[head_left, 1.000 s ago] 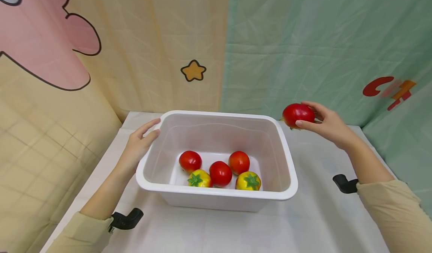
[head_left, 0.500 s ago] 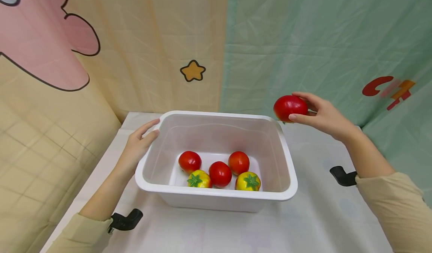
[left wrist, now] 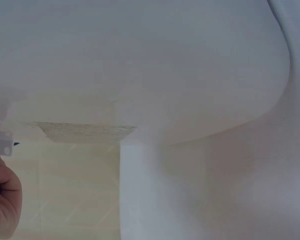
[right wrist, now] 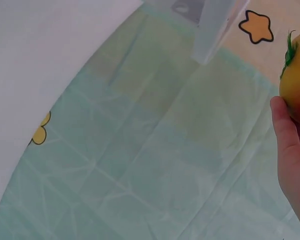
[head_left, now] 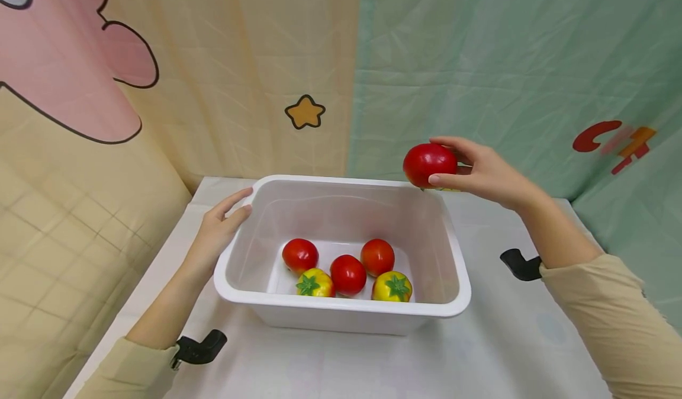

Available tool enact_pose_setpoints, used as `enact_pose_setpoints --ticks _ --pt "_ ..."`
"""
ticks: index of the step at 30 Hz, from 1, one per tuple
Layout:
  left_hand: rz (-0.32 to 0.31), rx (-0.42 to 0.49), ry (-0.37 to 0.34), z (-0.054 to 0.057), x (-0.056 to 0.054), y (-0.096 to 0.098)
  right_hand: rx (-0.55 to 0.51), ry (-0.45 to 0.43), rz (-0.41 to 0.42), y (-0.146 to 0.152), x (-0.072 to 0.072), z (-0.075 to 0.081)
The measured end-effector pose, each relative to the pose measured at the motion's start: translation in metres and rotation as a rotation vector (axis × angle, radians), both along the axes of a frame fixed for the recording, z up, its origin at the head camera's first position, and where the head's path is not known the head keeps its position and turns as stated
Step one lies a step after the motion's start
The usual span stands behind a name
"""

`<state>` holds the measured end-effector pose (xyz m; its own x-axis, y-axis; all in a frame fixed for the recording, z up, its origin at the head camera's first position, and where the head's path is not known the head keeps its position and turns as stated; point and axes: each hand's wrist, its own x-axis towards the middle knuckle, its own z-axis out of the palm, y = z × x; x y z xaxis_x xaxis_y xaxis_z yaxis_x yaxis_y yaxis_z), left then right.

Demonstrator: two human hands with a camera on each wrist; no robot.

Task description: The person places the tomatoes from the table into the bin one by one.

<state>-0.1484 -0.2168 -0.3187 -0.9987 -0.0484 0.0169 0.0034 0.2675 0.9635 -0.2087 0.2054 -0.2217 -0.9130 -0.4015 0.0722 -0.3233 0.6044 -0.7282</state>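
Note:
In the head view, a deep white plastic tub (head_left: 341,307) stands on the table. My left hand (head_left: 215,233) grips its left rim, thumb and forefinger at the edge; in the left wrist view only part of that hand (left wrist: 4,200) shows beside the tub wall (left wrist: 140,60). My right hand (head_left: 485,171) holds a red tomato (head_left: 428,165) above the tub's back right corner. The right wrist view shows the held tomato's yellow side and green leaves (right wrist: 290,50). Inside the tub lie red tomatoes (head_left: 348,274) and two yellow ones with green tops (head_left: 391,286).
A white cloth covers the table (head_left: 341,363). Behind it hangs a printed curtain (head_left: 479,79), with another stretch of fabric (head_left: 69,239) along the left side. Black camera mounts (head_left: 201,347) stick out from both wrists.
My right hand has carried the tomato leftward and slightly up, from right of the tub to over its back right corner. The left hand and the tub have stayed put.

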Motion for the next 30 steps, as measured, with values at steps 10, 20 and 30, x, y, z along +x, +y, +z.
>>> enact_pose_setpoints --ticks 10,20,30 --pt "0.006 0.002 0.005 0.001 0.0 0.001 -0.035 0.004 0.078 -0.031 -0.004 0.011" --pt "-0.003 0.019 -0.008 0.001 -0.001 0.002 -0.06 0.024 0.145 -0.054 -0.012 0.012" --pt "0.002 0.017 -0.008 0.0 -0.002 0.001 -0.074 0.025 0.205 -0.075 -0.016 0.009"
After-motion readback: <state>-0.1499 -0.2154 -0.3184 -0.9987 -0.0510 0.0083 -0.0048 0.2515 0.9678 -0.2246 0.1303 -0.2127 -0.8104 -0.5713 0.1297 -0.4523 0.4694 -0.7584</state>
